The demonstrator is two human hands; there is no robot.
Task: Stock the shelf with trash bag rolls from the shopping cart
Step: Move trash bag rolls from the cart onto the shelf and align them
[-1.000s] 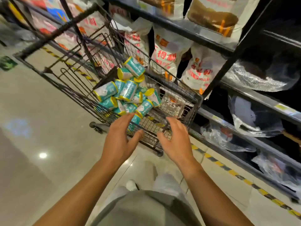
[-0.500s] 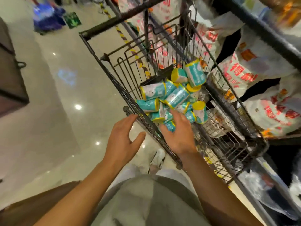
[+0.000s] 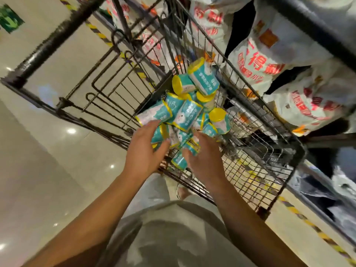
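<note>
I am looking down over my own two bare forearms into a dark wire-mesh shopping cart (image 3: 269,151) standing on a pale, glossy tiled floor (image 3: 48,180). Heaped in the near-left part of the cart's basket is a pile of small trash bag rolls (image 3: 185,110), each wrapped in teal and white printed plastic with bright yellow ends; they lie jumbled at every angle, some stacked on others.

My left hand (image 3: 143,149) reaches over the cart's near rim, fingers spread and curled, its fingertips (image 3: 154,124) touching the underside of a roll at the pile's left edge. My thumb sits against another teal roll lower down. The hand is half open; I cannot tell whether it has a firm hold on anything.

My right hand (image 3: 206,157) is just beside it, palm turned inward, fingers loosely bent around a couple of the lowest rolls. Whether it grips them or only rests on them is unclear.

To the right of the cart, close against it, is a dark metal shelf (image 3: 316,26) holding large white sacks with red printed characters (image 3: 260,62). A yellow-and-black striped line (image 3: 316,230) runs along the floor below the shelf.
</note>
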